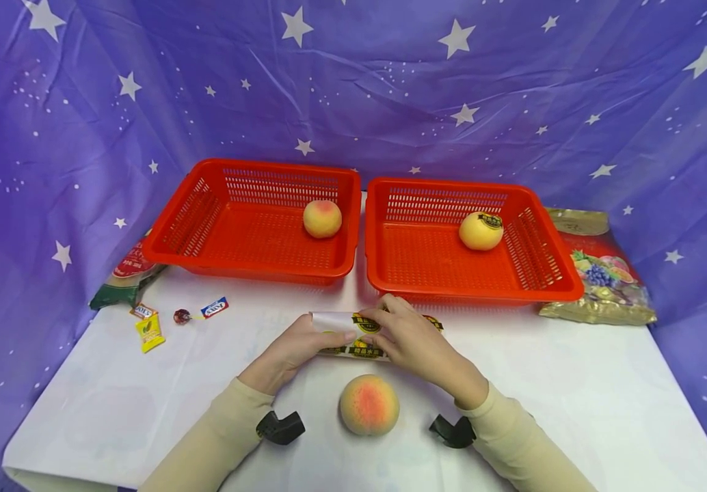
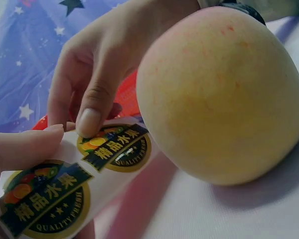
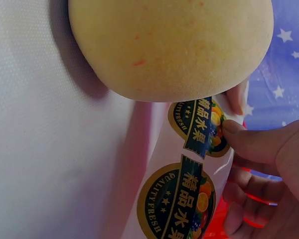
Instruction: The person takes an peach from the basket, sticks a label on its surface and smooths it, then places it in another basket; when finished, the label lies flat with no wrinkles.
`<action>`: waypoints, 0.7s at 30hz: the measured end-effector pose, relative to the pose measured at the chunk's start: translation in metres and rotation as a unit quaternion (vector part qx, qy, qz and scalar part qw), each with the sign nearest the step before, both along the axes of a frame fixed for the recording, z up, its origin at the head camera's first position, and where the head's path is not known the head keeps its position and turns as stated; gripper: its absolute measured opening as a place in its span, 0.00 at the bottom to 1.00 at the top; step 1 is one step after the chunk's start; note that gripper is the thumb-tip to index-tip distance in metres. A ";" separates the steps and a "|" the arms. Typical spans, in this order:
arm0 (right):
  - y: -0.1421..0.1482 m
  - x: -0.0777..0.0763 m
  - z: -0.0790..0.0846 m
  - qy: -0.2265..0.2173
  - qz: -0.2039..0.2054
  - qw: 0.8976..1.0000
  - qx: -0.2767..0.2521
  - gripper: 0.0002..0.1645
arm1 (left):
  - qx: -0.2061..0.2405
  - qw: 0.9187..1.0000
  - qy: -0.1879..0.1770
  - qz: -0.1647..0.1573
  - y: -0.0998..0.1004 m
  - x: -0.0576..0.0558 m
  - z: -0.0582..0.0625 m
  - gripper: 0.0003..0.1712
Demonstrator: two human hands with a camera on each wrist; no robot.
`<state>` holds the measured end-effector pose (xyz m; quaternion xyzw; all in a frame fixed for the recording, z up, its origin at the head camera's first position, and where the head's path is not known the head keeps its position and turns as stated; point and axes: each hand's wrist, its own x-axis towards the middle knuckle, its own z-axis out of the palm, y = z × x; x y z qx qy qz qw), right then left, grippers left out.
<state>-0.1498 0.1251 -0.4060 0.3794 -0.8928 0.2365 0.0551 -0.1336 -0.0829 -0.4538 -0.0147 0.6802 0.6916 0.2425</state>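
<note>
Above the table, my left hand (image 1: 292, 347) grips a white strip of fruit stickers (image 1: 334, 320), its thumb along the front. At the strip's other part, my right hand (image 1: 421, 345) pinches it, the thumb (image 2: 89, 119) lying on the edge of a round black-and-gold sticker (image 2: 125, 154). Lettering and printed fruit show on the stickers. A blushed peach (image 1: 369, 404) sits on the table between my forearms, on the near side of the strip; it looms large in both wrist views. My right fingertips behind the strip are partly hidden.
Two red baskets (image 1: 249, 270) (image 1: 476, 292) stand behind my hands. One peach (image 1: 322, 219) lies in the left basket, and a stickered peach (image 1: 480, 236) in the right. Packaged bags (image 1: 126, 273) (image 1: 602, 280) flank them. Small candies (image 1: 150, 333) and a lollipop (image 1: 182, 316) lie at left.
</note>
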 end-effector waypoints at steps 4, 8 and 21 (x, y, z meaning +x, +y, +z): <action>0.000 -0.001 0.000 0.009 0.003 1.000 -0.008 0.16 | -0.007 1.000 0.016 0.017 0.002 0.001 0.006 0.25; 0.001 -0.001 0.001 0.011 0.009 0.999 -0.028 0.12 | -0.013 0.999 0.022 0.024 0.002 0.002 0.012 0.21; 0.000 -0.001 0.005 0.055 0.030 0.998 -0.011 0.08 | -0.037 0.997 0.056 0.043 0.003 0.002 0.015 0.18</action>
